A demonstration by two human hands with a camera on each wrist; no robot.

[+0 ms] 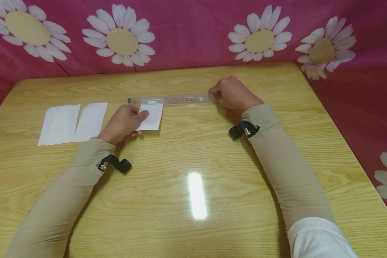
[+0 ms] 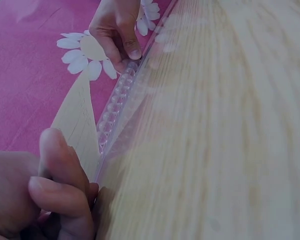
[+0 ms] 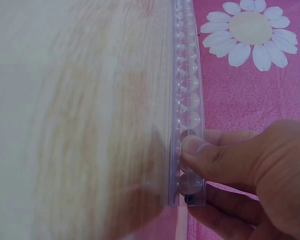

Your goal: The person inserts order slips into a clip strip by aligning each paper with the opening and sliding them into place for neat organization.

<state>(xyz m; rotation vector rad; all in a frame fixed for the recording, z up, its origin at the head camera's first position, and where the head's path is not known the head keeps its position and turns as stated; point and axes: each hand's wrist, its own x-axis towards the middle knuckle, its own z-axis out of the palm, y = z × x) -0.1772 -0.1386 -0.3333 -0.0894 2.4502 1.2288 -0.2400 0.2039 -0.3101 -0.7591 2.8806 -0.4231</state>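
Note:
A long clear plastic case with a row of clear round beads inside lies crosswise over the table's far part. My right hand pinches its right end between thumb and fingers; the right wrist view shows the thumb pressed on the case. My left hand holds a small white piece of paper, thumb on top. The paper's upper edge meets the case near its left end. In the left wrist view the paper stands up beside the case. Whether the left fingers also touch the case is hard to tell.
Two more white paper pieces, a wider one and a narrower one, lie on the wooden table left of my left hand. A pink cloth with daisies hangs behind the table's far edge. Light glares on the tabletop.

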